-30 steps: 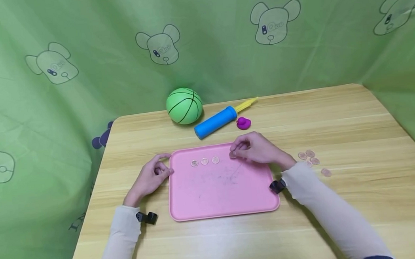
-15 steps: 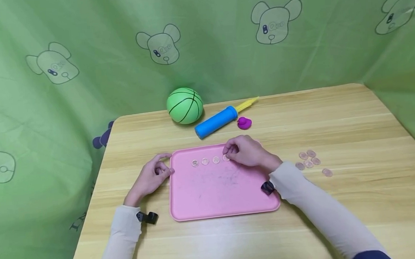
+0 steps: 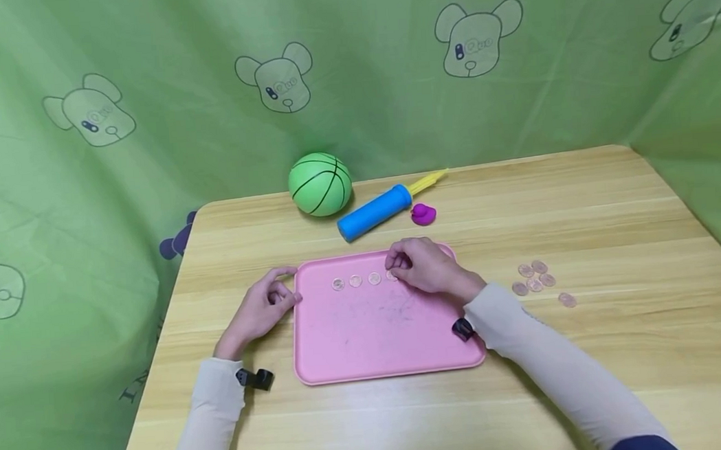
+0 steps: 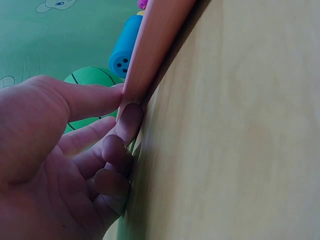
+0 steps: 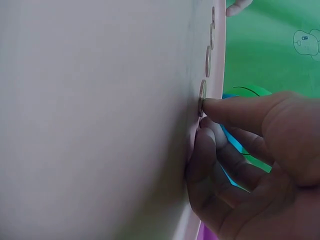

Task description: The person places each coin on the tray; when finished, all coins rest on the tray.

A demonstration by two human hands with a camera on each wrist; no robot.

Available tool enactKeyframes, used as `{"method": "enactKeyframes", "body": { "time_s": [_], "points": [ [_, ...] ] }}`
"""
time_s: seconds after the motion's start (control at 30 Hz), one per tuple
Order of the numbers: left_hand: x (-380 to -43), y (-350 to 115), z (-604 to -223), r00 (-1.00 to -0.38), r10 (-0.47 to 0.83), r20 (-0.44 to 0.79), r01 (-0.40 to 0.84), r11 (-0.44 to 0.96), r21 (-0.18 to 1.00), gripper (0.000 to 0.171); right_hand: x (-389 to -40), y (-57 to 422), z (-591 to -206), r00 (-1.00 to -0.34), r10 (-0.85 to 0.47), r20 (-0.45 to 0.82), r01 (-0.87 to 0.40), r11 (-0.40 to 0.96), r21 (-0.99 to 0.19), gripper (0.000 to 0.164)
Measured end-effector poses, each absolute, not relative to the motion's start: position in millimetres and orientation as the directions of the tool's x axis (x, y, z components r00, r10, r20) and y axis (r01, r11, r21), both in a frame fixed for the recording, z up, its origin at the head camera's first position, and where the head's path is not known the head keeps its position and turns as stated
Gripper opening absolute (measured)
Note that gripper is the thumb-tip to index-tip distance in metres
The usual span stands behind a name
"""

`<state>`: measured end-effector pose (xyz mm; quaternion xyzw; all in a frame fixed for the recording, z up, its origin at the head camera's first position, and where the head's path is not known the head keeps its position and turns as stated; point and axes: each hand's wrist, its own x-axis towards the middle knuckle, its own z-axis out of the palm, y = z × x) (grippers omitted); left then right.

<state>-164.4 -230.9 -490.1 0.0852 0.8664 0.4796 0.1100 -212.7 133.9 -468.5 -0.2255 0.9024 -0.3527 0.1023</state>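
A pink tray (image 3: 355, 342) lies on the table, a short row of coins along its far side. At the row's right end, my right hand (image 3: 425, 266) has its thumb and curled fingers at a coin (image 5: 202, 92) lying flat; the thumb tip touches it. Left of it lie three other coins (image 3: 356, 281), evenly spaced. My left hand (image 3: 263, 307) holds the tray's left edge. In the left wrist view its thumb (image 4: 97, 100) is on the rim, and a fingertip (image 4: 131, 120) meets the outer wall.
Several loose coins (image 3: 534, 284) lie on the wooden table (image 3: 621, 236) right of the tray. Behind the tray are a green ball (image 3: 320, 184), a blue pump (image 3: 375, 212) with a yellow end, and a small purple duck-like toy (image 3: 422, 213). A green curtain (image 3: 379, 127) hangs beyond.
My right hand has moved left with its coin, which now lies at the row's right end. Over the last half second it barely moves. My left hand stays at the tray's edge.
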Motion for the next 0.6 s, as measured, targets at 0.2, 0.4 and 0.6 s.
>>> {"method": "enactKeyframes", "body": {
  "time_s": [0.2,0.4,0.6],
  "points": [
    [-164,-230,-490,-0.961,0.254,-0.109,0.041,0.522,0.852,0.052,-206,138,-467,-0.899,-0.438,0.026,-0.33,0.635,-0.698,0.009],
    [-164,-229,-489,-0.961,0.257,-0.106,0.046,0.522,0.852,0.052,-196,156,-458,-0.929,-0.368,0.03,-0.271,0.624,-0.733,0.017],
    [-164,-229,-489,-0.962,0.25,-0.11,0.039,0.524,0.851,0.053,-187,192,-439,-0.947,-0.314,0.065,-0.263,0.644,-0.718,0.022]
  ]
}}
